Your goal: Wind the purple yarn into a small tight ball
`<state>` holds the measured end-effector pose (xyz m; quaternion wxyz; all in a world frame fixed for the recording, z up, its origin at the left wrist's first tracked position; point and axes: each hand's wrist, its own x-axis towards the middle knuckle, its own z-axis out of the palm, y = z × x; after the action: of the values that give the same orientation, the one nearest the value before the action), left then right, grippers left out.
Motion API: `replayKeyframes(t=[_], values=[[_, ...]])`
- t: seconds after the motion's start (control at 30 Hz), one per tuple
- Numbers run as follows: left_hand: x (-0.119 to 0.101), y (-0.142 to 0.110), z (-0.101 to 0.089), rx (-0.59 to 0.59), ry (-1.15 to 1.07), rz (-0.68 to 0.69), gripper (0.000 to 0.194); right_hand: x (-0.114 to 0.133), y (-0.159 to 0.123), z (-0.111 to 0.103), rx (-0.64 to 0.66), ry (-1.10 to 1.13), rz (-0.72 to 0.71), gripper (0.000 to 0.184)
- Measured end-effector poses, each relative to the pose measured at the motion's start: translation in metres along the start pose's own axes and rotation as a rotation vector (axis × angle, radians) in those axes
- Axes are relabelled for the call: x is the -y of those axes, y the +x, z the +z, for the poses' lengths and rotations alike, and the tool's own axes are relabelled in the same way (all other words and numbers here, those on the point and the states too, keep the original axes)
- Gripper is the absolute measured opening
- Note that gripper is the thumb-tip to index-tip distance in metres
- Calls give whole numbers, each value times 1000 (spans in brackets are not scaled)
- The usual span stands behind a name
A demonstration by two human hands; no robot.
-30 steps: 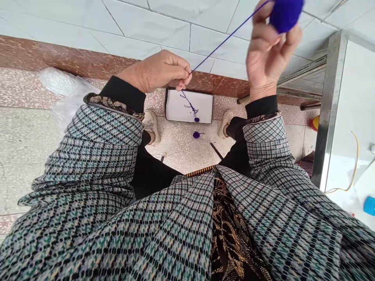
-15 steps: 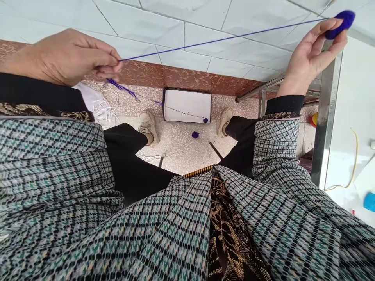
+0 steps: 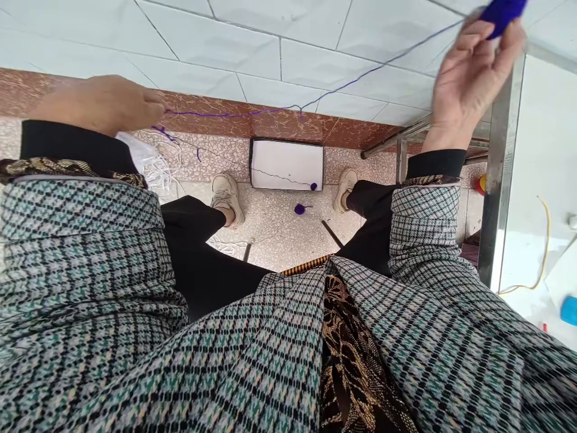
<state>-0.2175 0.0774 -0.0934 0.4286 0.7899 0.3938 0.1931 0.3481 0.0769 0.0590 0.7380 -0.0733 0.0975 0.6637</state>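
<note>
At the upper right, my right hand (image 3: 480, 78) grips a small ball of purple yarn (image 3: 502, 15), partly cut off by the top edge. A purple yarn strand (image 3: 347, 86) runs slack from that ball across to the left, with a small kink midway. My left hand (image 3: 108, 105) pinches the strand's other side, and its fingertips are partly hidden and a little blurred. Short purple ends (image 3: 164, 133) dangle below the left fingers. On the floor lies a second purple yarn ball (image 3: 300, 209). A third small ball (image 3: 314, 186) sits in the white-bottomed box (image 3: 286, 162).
White cords and a bag (image 3: 155, 165) lie on the speckled floor at left. A metal-framed table (image 3: 491, 198) stands on the right, with a yellow cord (image 3: 545, 252) and a blue object (image 3: 568, 310) on it. A tiled wall (image 3: 225, 36) rises ahead.
The yarn between my hands has gone from taut to sagging. My left hand has moved slightly down and left; my right hand, with the ball, has shifted slightly left, the ball rising.
</note>
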Motion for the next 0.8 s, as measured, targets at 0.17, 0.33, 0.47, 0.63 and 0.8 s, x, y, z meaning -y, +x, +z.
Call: replayKeyframes(t=[0.17,0.33,0.47,0.63,0.8], values=[[4,28,15,-139,54,104,12,-52,-14,-30,185,-1037,42,34],[-48,64,48,-231,68,-13,24,-82,-26,-50,275,-1114,192,43],[-123,91,95,-384,-203,-41,67,-112,-35,-70,317,-1162,357,43],[-174,117,138,-248,-737,76,42,-130,-36,-71,396,-1368,510,37],[-157,103,131,-130,-669,-19,29,-111,-26,-33,937,-1722,785,23]])
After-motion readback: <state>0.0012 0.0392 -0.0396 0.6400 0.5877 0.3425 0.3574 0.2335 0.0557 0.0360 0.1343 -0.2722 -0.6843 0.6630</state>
